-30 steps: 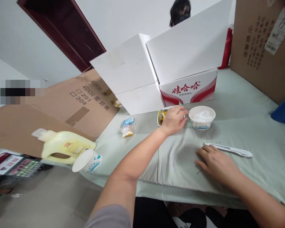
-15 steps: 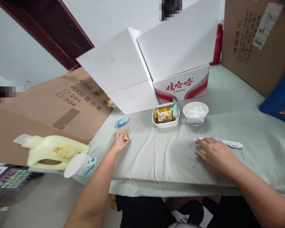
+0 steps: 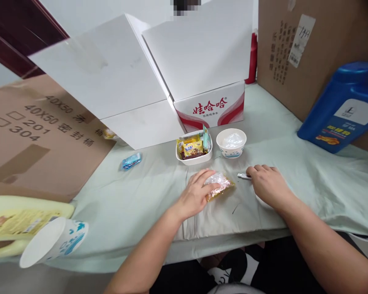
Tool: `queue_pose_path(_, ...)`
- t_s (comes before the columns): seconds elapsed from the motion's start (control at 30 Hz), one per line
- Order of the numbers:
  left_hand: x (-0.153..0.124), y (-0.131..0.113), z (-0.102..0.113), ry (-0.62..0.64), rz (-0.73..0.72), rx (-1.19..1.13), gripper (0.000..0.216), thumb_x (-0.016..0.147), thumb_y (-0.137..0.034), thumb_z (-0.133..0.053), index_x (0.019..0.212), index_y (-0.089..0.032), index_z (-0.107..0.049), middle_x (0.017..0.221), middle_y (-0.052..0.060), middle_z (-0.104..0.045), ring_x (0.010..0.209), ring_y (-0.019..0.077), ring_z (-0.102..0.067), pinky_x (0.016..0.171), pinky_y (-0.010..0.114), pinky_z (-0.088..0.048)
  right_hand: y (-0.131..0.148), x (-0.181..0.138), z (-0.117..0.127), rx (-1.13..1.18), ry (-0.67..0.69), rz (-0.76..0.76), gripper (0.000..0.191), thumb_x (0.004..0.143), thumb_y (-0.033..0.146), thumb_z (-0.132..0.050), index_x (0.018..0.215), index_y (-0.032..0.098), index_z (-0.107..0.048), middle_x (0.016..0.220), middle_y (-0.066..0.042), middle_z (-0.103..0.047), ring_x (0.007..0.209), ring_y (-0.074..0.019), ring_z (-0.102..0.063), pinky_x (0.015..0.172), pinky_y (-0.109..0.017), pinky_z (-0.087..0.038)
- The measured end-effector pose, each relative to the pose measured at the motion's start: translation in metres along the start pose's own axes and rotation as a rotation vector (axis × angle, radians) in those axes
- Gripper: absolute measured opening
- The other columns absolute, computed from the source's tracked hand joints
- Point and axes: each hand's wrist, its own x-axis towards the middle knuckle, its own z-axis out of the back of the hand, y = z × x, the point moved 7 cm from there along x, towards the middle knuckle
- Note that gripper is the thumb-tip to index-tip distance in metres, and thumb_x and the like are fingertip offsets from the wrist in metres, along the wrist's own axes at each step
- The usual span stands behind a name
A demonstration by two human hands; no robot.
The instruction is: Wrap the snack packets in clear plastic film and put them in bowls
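My left hand (image 3: 196, 194) rests on the pale green cloth with its fingers laid over a small clear packet of yellow-orange snack (image 3: 220, 185). My right hand (image 3: 265, 183) lies just to the right of the packet, fingers curled down over a white tool (image 3: 243, 176) whose tip pokes out to its left. Behind the hands stands a white rectangular dish (image 3: 194, 159) holding several snack packets, and beside it a white paper bowl (image 3: 231, 143) with clear plastic inside.
An open white and red carton (image 3: 213, 108) stands at the back. A blue packet (image 3: 131, 161) lies on the cloth at left. A blue jug (image 3: 345, 108) leans on a brown box at right. A yellow jug (image 3: 21, 218) and a tipped paper cup (image 3: 53, 243) lie at front left.
My left hand went from the dish to the packet at the left, picked it up and carried it to the cloth in front of me. The view swung right and down.
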Motion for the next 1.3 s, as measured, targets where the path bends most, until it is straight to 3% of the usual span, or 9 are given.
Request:
queue_pose_path(0.27,-0.016,0.025,0.001,-0.069,0.069,-0.306,0.062,0.076,0.009,-0.035,0.123,-0.026,-0.056,0.133,0.007,-0.053,0.125,0.0197,-0.052,0.104,0.04,-0.047,0.047,-0.008,0.021,0.294,-0.303,0.27,0.036,0.088,0.004,-0.042,0.12,0.014,-0.055,0.108,-0.012,-0.062,0.091,-0.0223,-0.059,0.078,-0.033,-0.044)
queue_pose_path(0.4,-0.017,0.02,0.002,-0.103,0.146,-0.442,0.048,0.08,0.002,-0.045,0.12,-0.023,-0.047,0.127,0.009,-0.059,0.124,0.0213,-0.054,0.104,0.042,-0.046,0.08,-0.015,0.028,0.25,-0.261,0.444,0.037,0.087,0.004,-0.046,0.119,0.017,-0.059,0.104,-0.01,-0.063,0.091,-0.0222,-0.058,0.077,-0.034,-0.045)
queue_pose_path(0.57,-0.018,0.026,-0.005,-0.013,0.261,-0.368,0.042,0.077,-0.02,-0.071,0.114,-0.023,-0.052,0.12,0.009,-0.059,0.114,0.0252,-0.059,0.097,0.043,-0.05,0.033,-0.001,0.026,0.1,-0.04,0.121,0.028,0.086,0.005,-0.047,0.102,0.016,-0.067,0.091,-0.01,-0.065,0.083,-0.0226,-0.061,0.073,-0.034,-0.045)
queue_pose_path(0.67,-0.019,0.029,-0.005,-0.031,0.274,-0.325,0.047,0.076,-0.025,-0.075,0.117,-0.023,-0.053,0.121,0.01,-0.057,0.113,0.0258,-0.059,0.096,0.042,-0.052,0.008,0.007,0.024,0.045,-0.067,-0.048,0.021,0.09,0.014,-0.049,0.101,0.014,-0.067,0.093,-0.014,-0.066,0.09,-0.0297,-0.062,0.077,-0.041,-0.046)
queue_pose_path(0.83,-0.014,0.012,0.005,-0.123,0.134,-0.268,0.028,0.085,-0.015,-0.062,0.111,-0.021,-0.058,0.114,0.011,-0.056,0.116,0.0255,-0.056,0.096,0.041,-0.052,0.06,0.003,0.028,0.472,-0.23,0.349,0.074,0.083,0.049,-0.066,0.144,0.018,-0.036,0.138,-0.019,-0.049,0.123,-0.0323,-0.049,0.096,-0.049,-0.046)
queue_pose_path(0.93,-0.011,0.001,0.009,-0.159,0.071,-0.261,0.017,0.085,-0.011,-0.058,0.099,-0.021,-0.061,0.113,0.01,-0.056,0.12,0.0253,-0.053,0.097,0.039,-0.051,0.084,-0.005,0.029,0.575,-0.2,0.509,0.055,0.085,0.04,-0.067,0.134,0.021,-0.048,0.13,-0.016,-0.056,0.115,-0.0285,-0.054,0.095,-0.047,-0.047)
queue_pose_path(1.03,-0.011,0.004,0.01,-0.173,0.09,-0.233,0.015,0.086,-0.007,-0.053,0.087,-0.02,-0.061,0.107,0.008,-0.057,0.12,0.0248,-0.052,0.097,0.04,-0.05,0.066,0.0,0.03,0.641,-0.262,0.363,0.014,0.093,0.019,-0.051,0.1,0.019,-0.062,0.1,-0.009,-0.067,0.092,-0.0215,-0.062,0.082,-0.037,-0.051)
queue_pose_path(1.17,-0.015,0.022,0.012,-0.201,0.213,-0.167,0.014,0.082,-0.006,-0.053,0.081,-0.019,-0.057,0.1,0.007,-0.06,0.112,0.0248,-0.055,0.095,0.042,-0.049,0.026,0.007,0.029,0.679,-0.388,0.093,0.013,0.094,0.021,-0.049,0.091,0.019,-0.061,0.083,-0.006,-0.066,0.079,-0.0196,-0.063,0.071,-0.032,-0.05)
queue_pose_path(1.3,-0.013,0.02,0.01,-0.189,0.194,-0.174,0.023,0.081,-0.012,-0.06,0.103,-0.018,-0.058,0.116,0.01,-0.06,0.108,0.0242,-0.057,0.093,0.041,-0.05,0.042,0.002,0.032,0.816,-0.367,0.261,0.051,0.087,0.046,-0.063,0.128,0.018,-0.05,0.116,-0.014,-0.062,0.093,-0.0219,-0.063,0.075,-0.034,-0.054)
